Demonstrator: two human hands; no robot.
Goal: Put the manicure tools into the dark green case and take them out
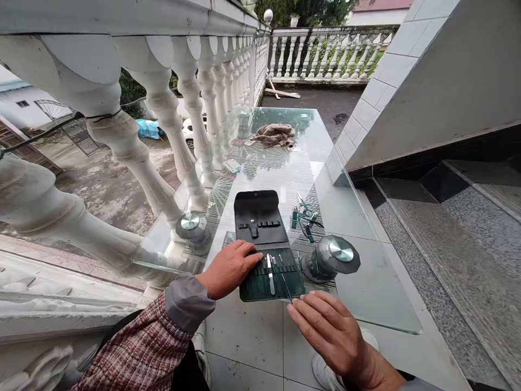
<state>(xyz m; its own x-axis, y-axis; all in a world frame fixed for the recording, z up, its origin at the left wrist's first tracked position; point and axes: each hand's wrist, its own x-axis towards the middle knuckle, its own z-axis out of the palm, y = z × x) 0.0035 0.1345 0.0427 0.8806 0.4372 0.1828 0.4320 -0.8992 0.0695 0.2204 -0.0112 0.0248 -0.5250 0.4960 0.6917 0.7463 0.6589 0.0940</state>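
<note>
A black fold-out tool case lies open on a glass table, its near half holding a few slim metal tools under elastic loops. My left hand rests flat on the case's near left corner, fingers stretched out. My right hand hovers at the case's near right edge, fingers together, its fingertips at a thin metal tool slanting out of the case. Whether the fingers pinch that tool is not clear. Several green-handled small tools lie loose on the glass to the right of the case.
Two round metal table fittings sit under the glass beside the case. A crumpled brown cloth and a small card lie farther back. A white balustrade runs along the left; a tiled wall and dark steps stand right.
</note>
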